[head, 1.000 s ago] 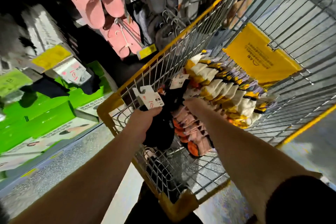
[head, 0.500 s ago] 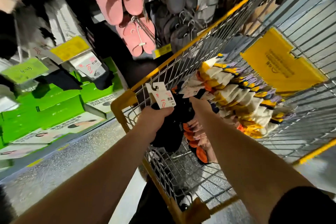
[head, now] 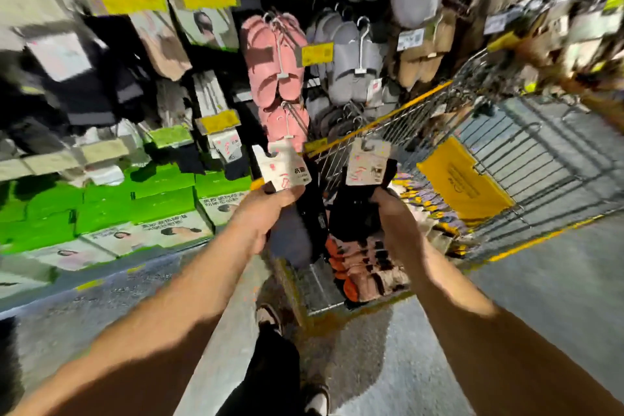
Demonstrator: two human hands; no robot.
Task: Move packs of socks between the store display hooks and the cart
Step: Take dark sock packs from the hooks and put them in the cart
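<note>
Left hand grip: fingers curled round a dark soft fabric sock pack, thumb pressed on its flat white card header with hook cut-out at top. Pack hangs limp below the fist, over the near left corner of the wire-mesh cart with yellow rim.

Right hand grip: closed round a second dark sock pack, its white card header with hook slot upright above the knuckles. Both packs side by side, near each other, held above the cart's near end. Both forearms extended forward, roughly parallel.

In the cart: pile of peach and orange sock packs at near end, row of cream, yellow and purple sock packs further right. Glossy yellow plastic panel on the cart's right mesh wall.

Display wall to the left and far side: pink soft slippers and grey slippers on white hangers, green cartons low left. Heavy motion blur there. Speckled grey floor open on the right.
</note>
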